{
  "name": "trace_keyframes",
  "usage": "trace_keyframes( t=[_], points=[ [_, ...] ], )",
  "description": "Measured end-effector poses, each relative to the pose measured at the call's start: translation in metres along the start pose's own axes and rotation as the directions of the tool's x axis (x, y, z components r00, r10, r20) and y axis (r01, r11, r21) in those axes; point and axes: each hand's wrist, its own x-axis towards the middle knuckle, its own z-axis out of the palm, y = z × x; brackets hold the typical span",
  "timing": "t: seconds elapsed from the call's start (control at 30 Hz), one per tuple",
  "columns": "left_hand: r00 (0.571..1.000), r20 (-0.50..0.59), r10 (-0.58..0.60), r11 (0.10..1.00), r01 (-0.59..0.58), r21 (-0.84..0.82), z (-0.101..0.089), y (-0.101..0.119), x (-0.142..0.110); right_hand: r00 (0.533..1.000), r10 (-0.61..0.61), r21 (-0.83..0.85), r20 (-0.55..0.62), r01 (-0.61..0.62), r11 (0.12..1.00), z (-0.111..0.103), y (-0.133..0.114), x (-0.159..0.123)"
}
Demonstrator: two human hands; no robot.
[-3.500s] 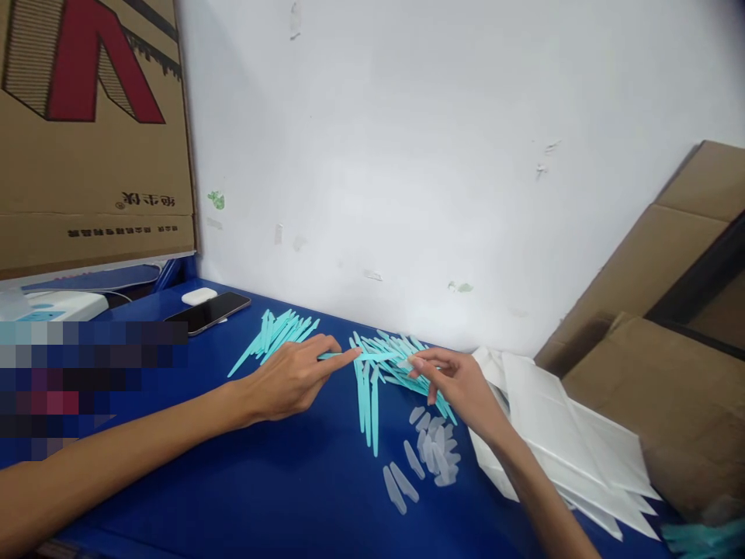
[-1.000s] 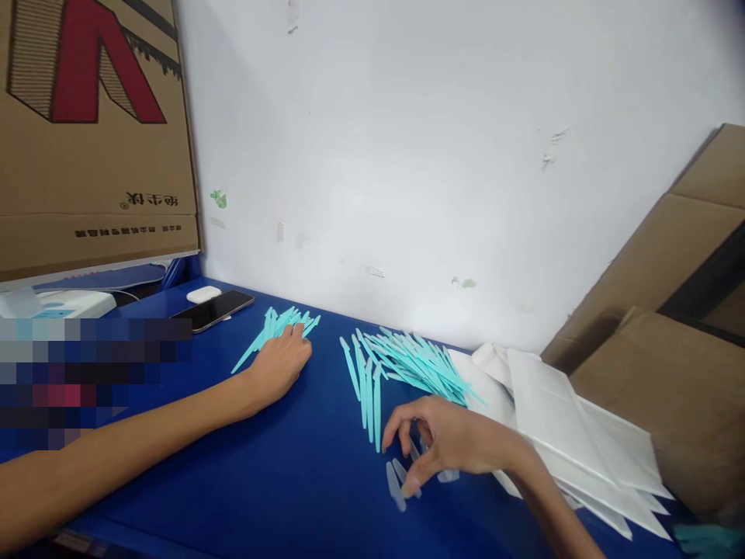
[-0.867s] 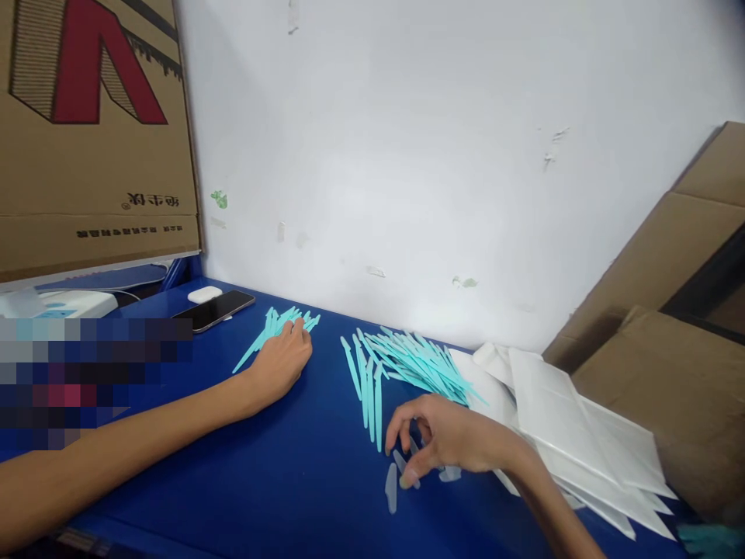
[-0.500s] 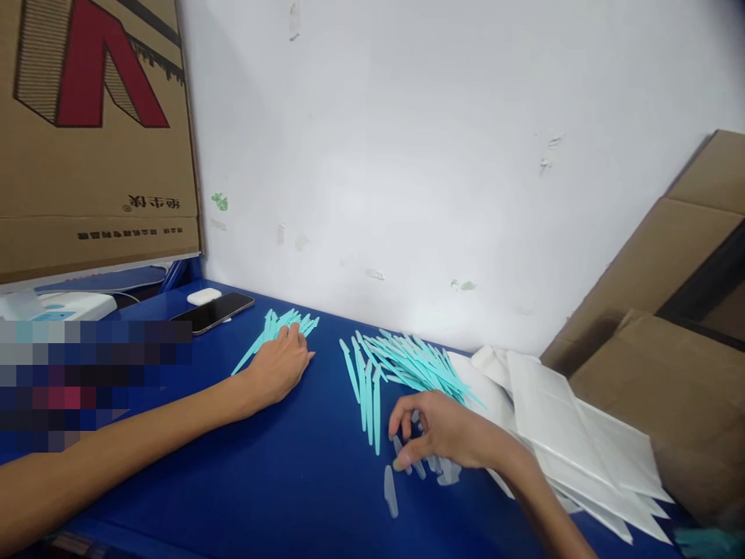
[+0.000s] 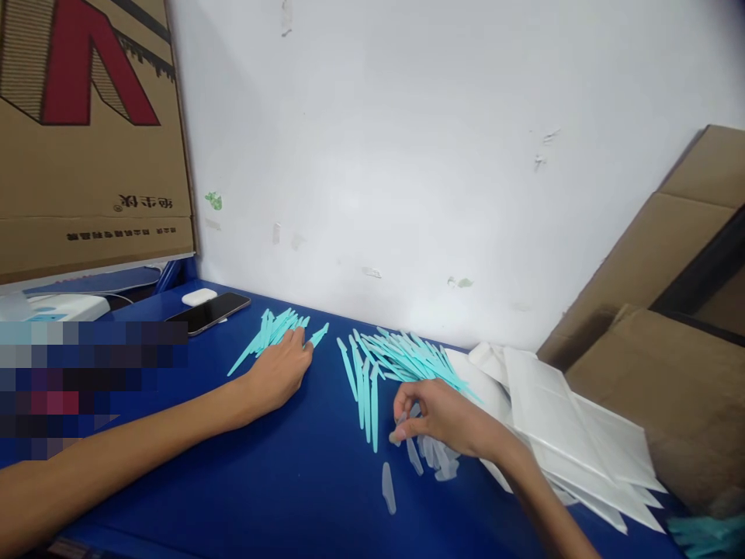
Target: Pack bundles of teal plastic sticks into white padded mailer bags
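Observation:
My left hand rests at the right edge of a pile of teal eyebrow razors, its fingers closed. Teal razor ends poke out past those fingertips, apart from the pile. My right hand pinches a small translucent blade cap between thumb and forefinger, partly hidden by the fingers. Below that hand lies a cluster of similar clear caps, and a single cap sits nearer me. Behind it spreads a bigger heap of teal razors, with several razors lined up at its left.
White paper sleeves are stacked to the right, beside a cardboard box. A phone and a white case lie at the back left of the blue table. A large printed carton stands beyond.
My right hand has closed into a pinch on a clear cap and lifted slightly from the cluster. Razor ends now stick out right of my left hand, separated from the pile.

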Motion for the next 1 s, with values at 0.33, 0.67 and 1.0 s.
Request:
trace_keyframes(
  t=[0.33, 0.67, 1.0],
  points=[
    [0.995, 0.083, -0.051, 0.992, 0.041, 0.117, -0.009, 0.000, 0.002, 0.980, -0.015, -0.032, -0.198, 0.009, 0.999, 0.000, -0.008, 0.005],
    [0.969, -0.243, 0.043, 0.956, -0.111, -0.271, -0.020, 0.010, -0.003, 0.894, -0.027, 0.071, -0.447, 0.066, 0.995, -0.002, -0.008, 0.008],
    [0.942, -0.271, 0.200, 0.769, -0.322, -0.552, -0.025, 0.031, -0.013, 0.845, -0.041, 0.151, -0.533, 0.143, 0.978, 0.000, -0.011, 0.007]
  ],
)
